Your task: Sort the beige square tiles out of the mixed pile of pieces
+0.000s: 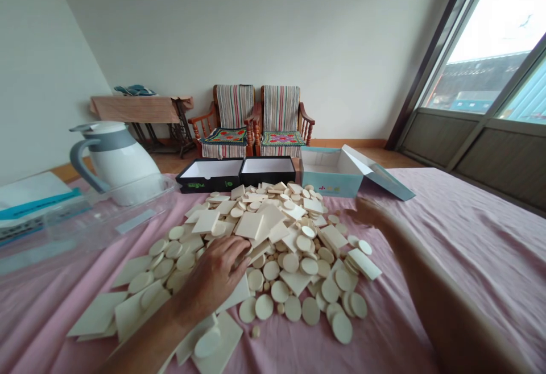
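Note:
A big heap of cream-coloured flat pieces (273, 232), round discs and square tiles, covers the pink tablecloth (447, 237). My left hand (217, 274) lies palm down on the heap's near left part, fingers curled over some tiles. My right hand (369, 212) reaches to the heap's far right edge, close to the light blue box (330, 178); it is smeared by motion and its fingers do not show clearly. Two black boxes (205, 176) (268, 172) with white insides stand open behind the heap.
A white and grey jug (115, 161) stands in a clear plastic tray (85, 215) at the left. A white and blue package (32, 198) lies at the far left. Two striped armchairs (256, 121) and a wooden side table (136, 109) stand by the back wall.

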The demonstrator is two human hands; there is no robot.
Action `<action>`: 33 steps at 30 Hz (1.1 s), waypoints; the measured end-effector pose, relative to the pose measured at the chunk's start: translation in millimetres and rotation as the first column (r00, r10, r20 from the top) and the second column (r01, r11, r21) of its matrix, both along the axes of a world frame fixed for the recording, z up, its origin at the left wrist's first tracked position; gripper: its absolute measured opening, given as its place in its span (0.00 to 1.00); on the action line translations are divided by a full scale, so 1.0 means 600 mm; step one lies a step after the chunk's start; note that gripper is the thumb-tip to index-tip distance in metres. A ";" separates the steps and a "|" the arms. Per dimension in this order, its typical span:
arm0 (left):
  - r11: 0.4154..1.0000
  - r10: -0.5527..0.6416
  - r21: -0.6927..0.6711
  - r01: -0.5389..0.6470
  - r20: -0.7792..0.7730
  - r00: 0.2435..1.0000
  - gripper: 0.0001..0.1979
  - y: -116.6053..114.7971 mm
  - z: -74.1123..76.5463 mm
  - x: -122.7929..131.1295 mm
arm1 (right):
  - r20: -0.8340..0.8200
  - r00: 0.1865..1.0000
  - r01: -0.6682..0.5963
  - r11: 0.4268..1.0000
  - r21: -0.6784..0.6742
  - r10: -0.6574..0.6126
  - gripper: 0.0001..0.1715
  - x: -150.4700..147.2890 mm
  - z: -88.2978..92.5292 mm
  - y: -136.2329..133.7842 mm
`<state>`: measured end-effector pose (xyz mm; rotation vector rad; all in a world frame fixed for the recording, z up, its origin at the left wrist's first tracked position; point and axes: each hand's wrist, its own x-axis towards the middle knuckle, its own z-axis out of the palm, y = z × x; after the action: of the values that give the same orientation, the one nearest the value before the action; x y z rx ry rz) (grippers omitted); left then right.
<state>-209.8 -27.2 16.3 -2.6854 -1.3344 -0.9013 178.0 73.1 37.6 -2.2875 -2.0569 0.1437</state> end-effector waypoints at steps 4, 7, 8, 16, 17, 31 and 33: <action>1.000 -0.004 0.009 0.004 -0.012 1.000 0.08 0.001 0.000 -0.001 | -0.119 0.989 -0.097 0.993 -0.073 0.088 0.21 -0.003 -0.021 0.002; 1.000 -0.001 0.007 0.001 -0.017 1.000 0.08 0.001 0.001 -0.001 | -0.165 0.942 -0.297 0.955 -0.010 0.292 0.20 -0.012 -0.024 0.005; 1.000 0.000 0.005 0.000 -0.017 1.000 0.08 0.001 0.001 -0.002 | -0.160 0.930 -0.335 0.942 -0.009 0.330 0.20 -0.016 -0.023 0.006; 1.000 0.001 0.009 -0.001 -0.006 1.000 0.07 0.000 0.001 0.001 | -0.119 0.942 -0.318 0.948 -0.029 0.313 0.11 -0.029 -0.018 -0.001; 1.000 0.002 0.011 -0.002 -0.004 1.000 0.07 -0.001 0.001 0.001 | -0.118 0.944 -0.312 0.950 -0.027 0.307 0.12 -0.029 -0.019 -0.001; 1.000 0.002 0.013 -0.002 0.008 1.000 0.08 -0.002 0.005 0.002 | -0.242 0.912 -0.337 0.941 0.020 0.331 0.13 -0.046 -0.033 0.005; 1.000 0.000 0.005 0.000 0.004 1.000 0.08 -0.002 0.005 0.001 | -0.260 0.918 -0.305 0.952 0.025 0.301 0.10 -0.040 -0.037 0.008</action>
<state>-209.2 -28.5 19.4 -2.6809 -1.3315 -0.9096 153.9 78.1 15.6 -1.8208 -2.2524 0.4517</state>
